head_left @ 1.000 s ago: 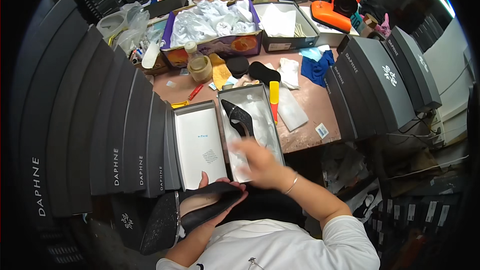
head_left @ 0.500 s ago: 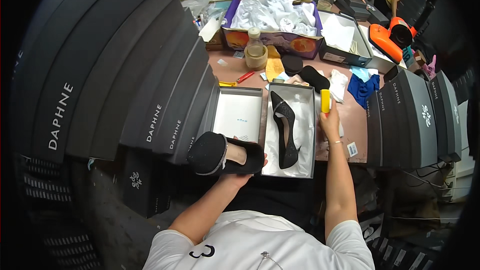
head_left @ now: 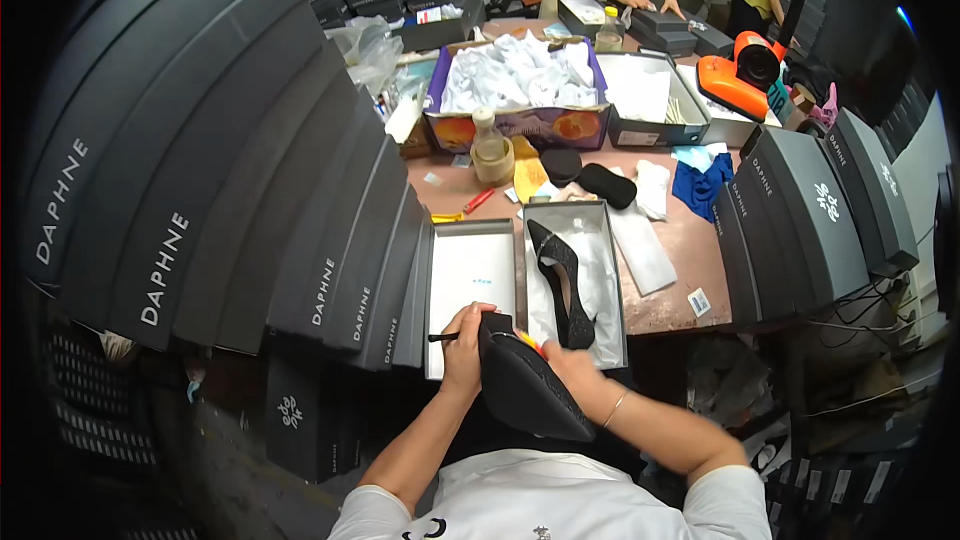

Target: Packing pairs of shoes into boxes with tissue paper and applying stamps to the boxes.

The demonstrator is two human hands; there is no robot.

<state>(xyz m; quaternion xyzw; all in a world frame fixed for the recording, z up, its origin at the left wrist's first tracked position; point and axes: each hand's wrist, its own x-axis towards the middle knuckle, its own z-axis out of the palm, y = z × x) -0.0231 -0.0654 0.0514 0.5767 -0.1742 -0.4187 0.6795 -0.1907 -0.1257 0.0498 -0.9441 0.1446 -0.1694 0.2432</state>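
Observation:
My left hand is closed round the back part of a black high-heeled shoe, whose thin heel juts out to the left. The shoe is tilted in front of my body, with a sparkly trim along its opening. My right hand is closed on a small yellow object held against the shoe's opening; its kind is mostly hidden by my fingers. Just beyond, the matching black shoe lies on white paper in an open shoebox. Beside it on the left is a white-lined box lid.
Stacked dark shoeboxes crowd the left, and more shoeboxes stand at the right. On the pink table are a purple carton of white paper, a glass bottle, cloths and an orange device. Another person's hands handle boxes beyond.
My right hand has come from the right of the shoebox to the shoe, bringing the yellow object. My left hand has turned the shoe and moved it rightward, nearer my body.

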